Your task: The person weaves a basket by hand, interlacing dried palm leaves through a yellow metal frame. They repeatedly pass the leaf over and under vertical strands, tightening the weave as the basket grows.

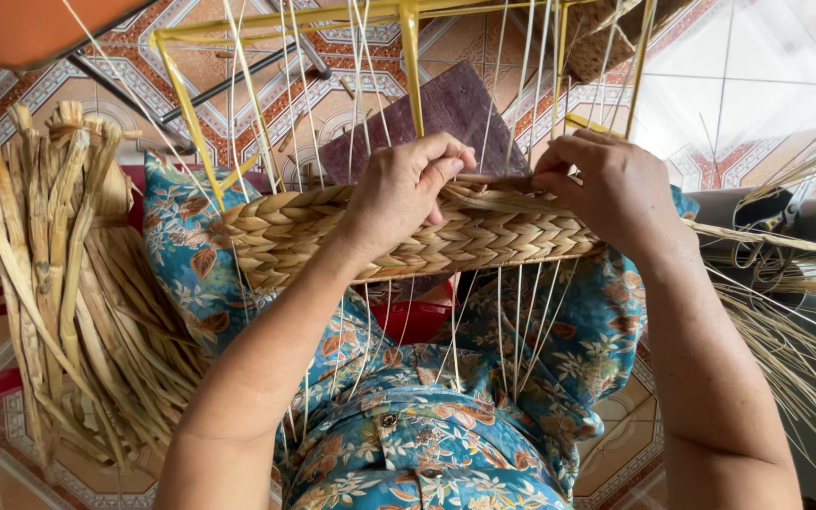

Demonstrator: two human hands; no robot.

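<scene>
1. The woven band (380,236) lies across the person's lap, in the middle of the scene, and it hangs on thin pale strings (512,321) that run from a yellow frame (411,57) at the far side down toward the near side.
2. The left hand (403,194) is closed over the top edge of the woven band, with the fingers curled on a flat strand (493,189).
3. The right hand (611,189) is just beside it to the right, also closed on the top edge; whether it pinches the same strand I cannot tell.
4. The woven band looks light and a little stiff, yet it should bend; the dry fibre seems rough, not slippery, and it may crack if it is folded sharply.
5. I judge the best hold is at the top edge, close to the loose strand.
6. A bundle of dried leaves (59,274) rests at the left, and thin straws (786,349) spread at the right.
</scene>
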